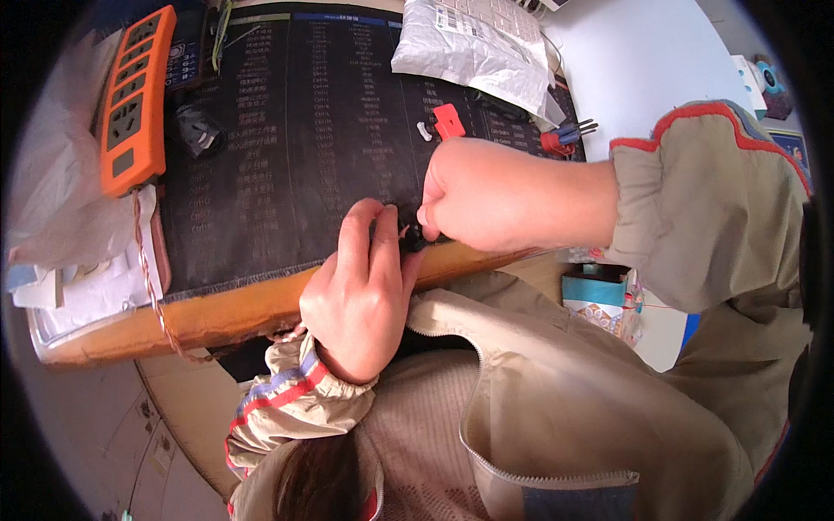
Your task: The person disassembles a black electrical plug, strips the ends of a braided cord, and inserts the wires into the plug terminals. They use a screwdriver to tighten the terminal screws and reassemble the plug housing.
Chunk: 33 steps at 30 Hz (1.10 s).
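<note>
At the front edge of the black desk mat (pixel 287 174), both of my hands meet over a small black part (pixel 415 238). Its kind is mostly hidden by my fingers. My left hand (pixel 354 291) has its fingers bent over the mat and its thumb against the near side of the part, pinching it. From the right comes my right hand (pixel 486 195), closed, thumb and forefinger pressed together right at the part. What is inside that pinch does not show. Beyond my right knuckles lie a flat red piece (pixel 448 122) and a tiny white piece (pixel 424 131).
An orange power strip (pixel 130 130) lies at the left, its twisted cord (pixel 148 260) hanging over the wooden desk edge (pixel 226 314). A white mailing bag (pixel 469 52) covers the back. Several thin tools (pixel 569 137) lie at right. A teal box (pixel 595 286) stands below the desk.
</note>
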Motion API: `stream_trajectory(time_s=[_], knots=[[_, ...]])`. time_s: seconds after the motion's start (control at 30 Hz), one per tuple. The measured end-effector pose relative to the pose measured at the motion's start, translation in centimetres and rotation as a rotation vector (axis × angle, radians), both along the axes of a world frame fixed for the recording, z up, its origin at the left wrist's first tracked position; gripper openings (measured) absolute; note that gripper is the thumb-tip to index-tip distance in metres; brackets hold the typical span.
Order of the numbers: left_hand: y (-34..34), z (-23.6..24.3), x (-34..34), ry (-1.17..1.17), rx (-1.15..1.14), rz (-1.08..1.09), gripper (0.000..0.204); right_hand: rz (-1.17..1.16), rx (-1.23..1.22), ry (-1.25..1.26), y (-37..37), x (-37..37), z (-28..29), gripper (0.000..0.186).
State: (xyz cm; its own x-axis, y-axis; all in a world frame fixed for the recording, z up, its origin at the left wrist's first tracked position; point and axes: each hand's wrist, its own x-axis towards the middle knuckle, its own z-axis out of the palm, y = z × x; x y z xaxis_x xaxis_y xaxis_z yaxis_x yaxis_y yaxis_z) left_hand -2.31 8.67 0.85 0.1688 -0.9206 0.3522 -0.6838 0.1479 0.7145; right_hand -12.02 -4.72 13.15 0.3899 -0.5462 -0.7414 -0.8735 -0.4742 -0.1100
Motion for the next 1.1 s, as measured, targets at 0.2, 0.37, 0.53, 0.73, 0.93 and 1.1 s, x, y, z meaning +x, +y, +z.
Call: stream_trajectory(time_s=[0.2,0.37,0.53,0.73,0.93,1.1], knots=[[-0.5,-0.5,0.3,-0.037,-0.066,-0.02,0.041,0.104,-0.087,-0.053,1.4,0.5,0.1,0.016],[-0.5,-0.7,0.4,-0.005,-0.086,-0.033,0.039,0.941,-0.131,-0.133,0.4,0.2,1.0,0.019],[-0.4,-0.6,0.0,0.002,-0.081,0.006,0.038,1.367,-0.24,-0.19,0.1,-0.6,0.8,0.021],[-0.4,-0.3,-0.2,0.021,-0.069,0.029,0.042,0.498,-0.155,-0.065,2.2,-0.5,0.8,0.027],[-0.4,-0.3,-0.5,0.032,-0.021,0.062,0.043,-0.272,0.191,-0.141,0.8,-0.2,1.7,0.03],[-0.5,-0.7,-1.1,-0.071,-0.091,0.148,0.043,-0.523,0.223,-0.13,-0.3,0.1,1.7,0.027]])
